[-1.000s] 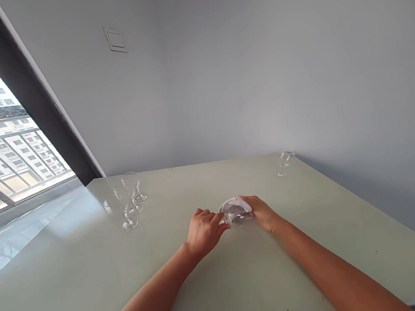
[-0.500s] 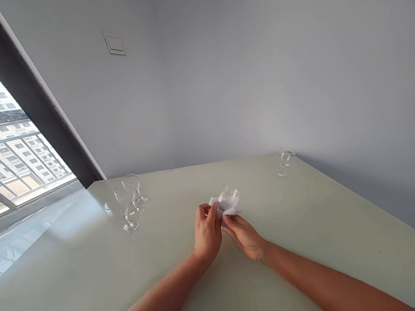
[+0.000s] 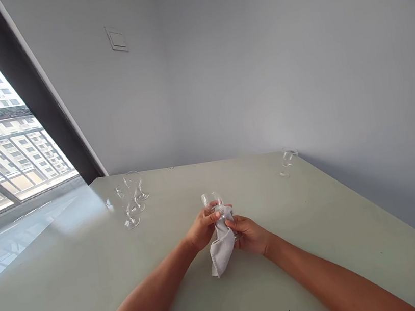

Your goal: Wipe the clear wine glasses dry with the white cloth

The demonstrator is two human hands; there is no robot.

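A clear stemmed glass (image 3: 209, 199) is held tilted over the middle of the table, its bowl pointing away from me. My left hand (image 3: 201, 230) is closed around the lower part of the bowl. A white cloth (image 3: 222, 252) wraps the glass below the bowl, and its loose end hangs toward me. With thumb and fingers my right hand (image 3: 252, 235) pinches the cloth about the stem and foot. The cloth and fingers cover most of the stem.
Several clear stemmed glasses (image 3: 132, 221) stand grouped at the left on the pale green table (image 3: 182, 303). One more stemmed glass (image 3: 285, 161) stands near the far right corner. A grey wall (image 3: 241, 68) rises behind the table, and a window (image 3: 0, 138) is at the left.
The glass has turned and shifted slightly left. My left hand now grips its bowl, my right hand has moved to the stem end, and the cloth's end hangs down toward me.
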